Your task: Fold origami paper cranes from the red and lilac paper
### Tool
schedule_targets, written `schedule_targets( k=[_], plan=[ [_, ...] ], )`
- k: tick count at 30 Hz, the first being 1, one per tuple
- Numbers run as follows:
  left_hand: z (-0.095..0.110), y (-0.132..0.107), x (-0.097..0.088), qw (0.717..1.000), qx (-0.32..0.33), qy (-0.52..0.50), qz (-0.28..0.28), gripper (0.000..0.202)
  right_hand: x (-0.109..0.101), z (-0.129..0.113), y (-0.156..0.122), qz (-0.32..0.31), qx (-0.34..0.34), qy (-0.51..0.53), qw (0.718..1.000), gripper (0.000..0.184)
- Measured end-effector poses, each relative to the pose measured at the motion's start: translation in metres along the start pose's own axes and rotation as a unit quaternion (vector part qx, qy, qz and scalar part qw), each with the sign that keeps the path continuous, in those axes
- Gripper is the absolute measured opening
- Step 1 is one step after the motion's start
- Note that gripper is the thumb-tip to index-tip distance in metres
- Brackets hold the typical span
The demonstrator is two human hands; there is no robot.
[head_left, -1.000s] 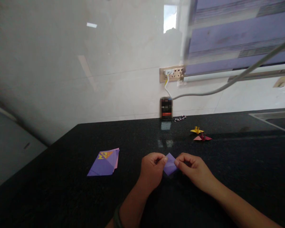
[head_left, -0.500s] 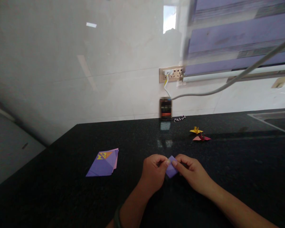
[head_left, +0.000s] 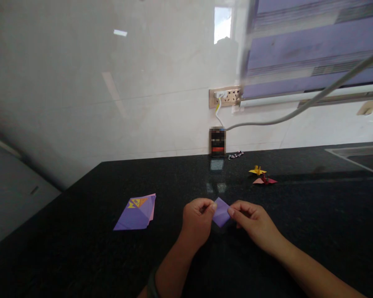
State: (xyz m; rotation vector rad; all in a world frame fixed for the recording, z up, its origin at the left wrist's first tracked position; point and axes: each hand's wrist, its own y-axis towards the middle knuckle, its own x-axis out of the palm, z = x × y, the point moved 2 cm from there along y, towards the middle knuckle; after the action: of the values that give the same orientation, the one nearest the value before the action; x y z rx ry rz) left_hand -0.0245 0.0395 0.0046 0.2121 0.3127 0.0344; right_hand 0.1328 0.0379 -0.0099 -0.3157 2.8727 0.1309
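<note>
A small folded purple origami paper (head_left: 220, 213), diamond-shaped, is stretched between my two hands above the dark countertop (head_left: 186, 178). My left hand (head_left: 199, 221) pinches its left corner between thumb and forefinger. On the opposite corner, my right hand (head_left: 255, 221) has a pinch grip too, thumb on top. Most of the paper's face shows between the fingertips, while its underside is hidden. To the left lies a stack of purple and pink paper (head_left: 135, 213) with a yellow and orange print on it.
A yellow paper crane (head_left: 257, 171) and a red and pink paper crane (head_left: 265, 181) sit at the back right. Against the wall stands a phone-like dark device (head_left: 217, 141) with a cable (head_left: 267, 123). A beaded strand (head_left: 236, 155) lies beside it. A sink edge (head_left: 354, 161) is at far right.
My left hand has shifted slightly left and my fingers have moved apart, so more of the purple paper shows. The paper has moved a little left and up.
</note>
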Motion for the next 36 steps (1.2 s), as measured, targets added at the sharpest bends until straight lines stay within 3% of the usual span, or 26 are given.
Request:
schedule_targets(
  k=[7, 11, 16, 19, 24, 26, 31, 36],
  plan=[
    [0.0, -0.001, 0.002, 0.998, -0.026, -0.051, 0.002, 0.017, 0.0, -0.007, -0.002, 0.018, -0.015, 0.004, 1.0, 0.022],
    [0.001, 0.0, 0.001, 0.997, -0.032, -0.064, -0.005, 0.017, -0.004, -0.012, -0.004, 0.032, -0.053, -0.042, 0.997, 0.022],
    [-0.001, 0.002, 0.002, 0.994, -0.034, -0.079, -0.074, 0.015, -0.011, -0.021, -0.003, 0.009, -0.14, -0.164, 0.976, 0.022],
    [-0.001, 0.001, 0.002, 0.991, -0.012, -0.079, -0.104, 0.019, -0.013, -0.026, -0.004, -0.019, -0.173, -0.217, 0.96, 0.022],
    [0.003, -0.001, 0.0, 0.994, 0.059, 0.026, -0.092, 0.014, -0.011, -0.03, -0.006, -0.045, -0.205, -0.262, 0.942, 0.016],
    [0.003, -0.002, 0.0, 0.994, 0.049, 0.019, -0.09, 0.015, -0.009, -0.029, -0.006, -0.034, -0.198, -0.252, 0.947, 0.015],
    [0.002, -0.005, 0.008, 0.99, -0.03, -0.106, -0.093, 0.014, -0.002, -0.024, -0.007, -0.012, -0.151, -0.165, 0.975, 0.018],
    [0.004, -0.006, 0.01, 0.986, -0.046, -0.148, -0.066, 0.013, -0.001, -0.016, -0.005, -0.002, -0.115, -0.08, 0.99, 0.021]
  ],
)
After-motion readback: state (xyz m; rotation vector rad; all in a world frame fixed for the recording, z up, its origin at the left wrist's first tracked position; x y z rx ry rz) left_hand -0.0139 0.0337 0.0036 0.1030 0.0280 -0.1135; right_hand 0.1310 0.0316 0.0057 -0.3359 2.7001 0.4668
